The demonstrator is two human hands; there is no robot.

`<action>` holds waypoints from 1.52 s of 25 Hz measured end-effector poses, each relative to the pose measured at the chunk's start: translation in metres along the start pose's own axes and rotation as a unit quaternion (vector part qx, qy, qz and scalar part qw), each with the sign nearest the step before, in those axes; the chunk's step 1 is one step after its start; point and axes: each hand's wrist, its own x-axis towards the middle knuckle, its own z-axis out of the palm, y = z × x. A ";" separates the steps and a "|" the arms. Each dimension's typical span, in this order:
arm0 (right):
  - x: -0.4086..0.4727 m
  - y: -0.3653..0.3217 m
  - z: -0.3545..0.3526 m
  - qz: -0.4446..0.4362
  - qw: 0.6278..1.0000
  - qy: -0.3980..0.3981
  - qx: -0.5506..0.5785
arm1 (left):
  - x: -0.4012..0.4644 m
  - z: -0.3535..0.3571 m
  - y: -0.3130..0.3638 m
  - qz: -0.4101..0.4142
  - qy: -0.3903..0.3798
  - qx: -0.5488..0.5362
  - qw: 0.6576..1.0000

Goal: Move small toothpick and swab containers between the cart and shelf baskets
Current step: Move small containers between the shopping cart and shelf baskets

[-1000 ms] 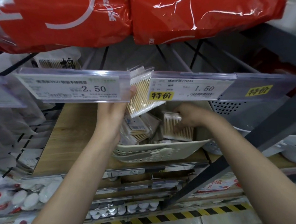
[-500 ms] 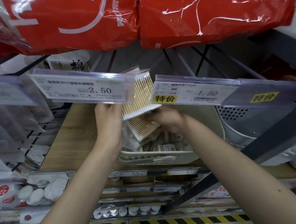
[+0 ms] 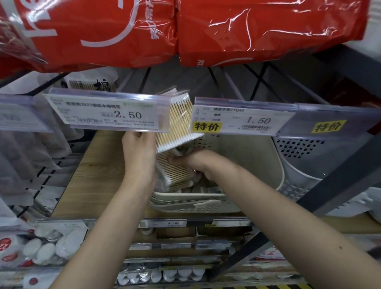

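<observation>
Two clear flat packs of wooden cotton swabs sit at our fingers: our left hand (image 3: 139, 151) grips the upper pack (image 3: 179, 119) by its lower edge, our right hand (image 3: 189, 161) pinches the lower pack (image 3: 172, 172) above the cream slotted plastic basket (image 3: 195, 203).

A wooden shelf board (image 3: 91, 174) is carrying a cream slotted basket (image 3: 188, 201), which is sitting at the board's front edge, right of the middle. A larger white perforated basket (image 3: 298, 172) is standing just beside it, toward the right end and further back. The left part of the board is showing bare wood up to its left edge. Along the front edge a price rail (image 3: 172, 223) is running, reading 9.90. Above the board, two clear tag holders are hanging: one (image 3: 107, 114) reading 2.50, the other (image 3: 241, 120) reading 1.50.
</observation>
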 end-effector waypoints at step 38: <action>-0.297 0.221 -0.103 -0.300 0.787 0.492 -0.222 | -0.191 0.061 -0.036 0.248 -0.294 0.248 0.889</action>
